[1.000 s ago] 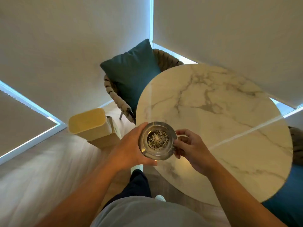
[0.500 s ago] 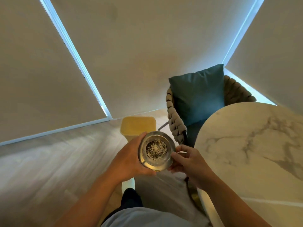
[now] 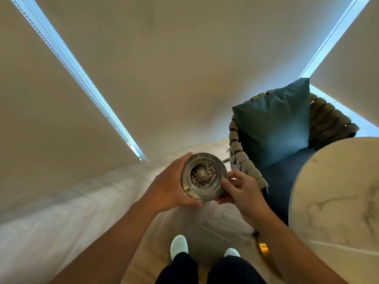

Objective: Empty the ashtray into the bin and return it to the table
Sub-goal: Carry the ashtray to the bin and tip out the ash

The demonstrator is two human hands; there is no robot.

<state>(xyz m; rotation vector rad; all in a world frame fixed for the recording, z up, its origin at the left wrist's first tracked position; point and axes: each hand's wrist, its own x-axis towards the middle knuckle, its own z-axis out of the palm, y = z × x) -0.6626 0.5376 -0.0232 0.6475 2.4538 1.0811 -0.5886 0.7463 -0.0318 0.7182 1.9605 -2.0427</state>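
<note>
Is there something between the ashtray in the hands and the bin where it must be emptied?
Cannot say: no bin shows now. The ashtray, with ash inside, is held level by the left hand and right hand over bare floor, beside the woven chair. Nothing visible lies beneath it.

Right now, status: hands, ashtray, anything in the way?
Left hand and right hand both grip the ashtray, level, ash inside. Bin not in view. Chair close by the right hand; table further right.
</note>
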